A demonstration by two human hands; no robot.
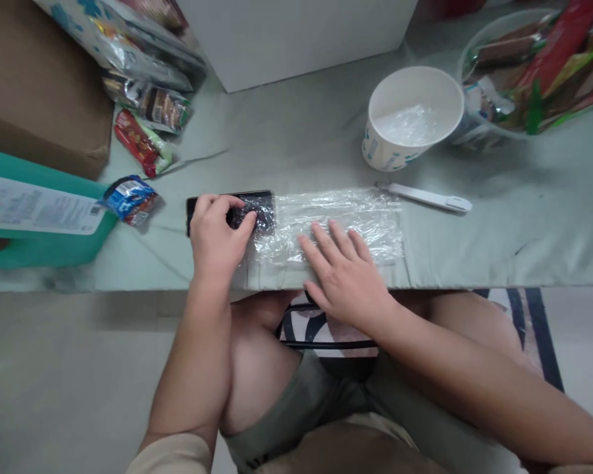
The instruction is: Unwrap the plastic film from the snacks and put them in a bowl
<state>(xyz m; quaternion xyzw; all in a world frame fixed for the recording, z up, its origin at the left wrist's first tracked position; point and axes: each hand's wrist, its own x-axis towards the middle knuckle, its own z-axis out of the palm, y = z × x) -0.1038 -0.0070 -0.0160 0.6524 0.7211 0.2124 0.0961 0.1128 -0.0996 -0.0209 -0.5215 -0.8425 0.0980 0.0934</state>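
A sheet of clear crinkled plastic film (343, 209) lies on the cloth-covered table near its front edge. My right hand (343, 276) rests flat on the film with its fingers spread. To the left, a dark phone (264, 199) lies partly under the film's left end. My left hand (217, 230) is over the phone, fingers bent, with a gap between thumb and forefinger at the film's left end. Right of the film lies a white-handled tool (429, 196) with a small thin tip. Behind it stands a white paper cup (393, 155) with crumpled clear plastic (410, 125) inside.
At left are a cardboard box (34, 85), a green box (44, 250), a blue snack packet (131, 197), a red packet (138, 141) and other wrapped snacks. A white box (296, 39) stands at the back. A clear tub (467, 59) of packets sits at right.
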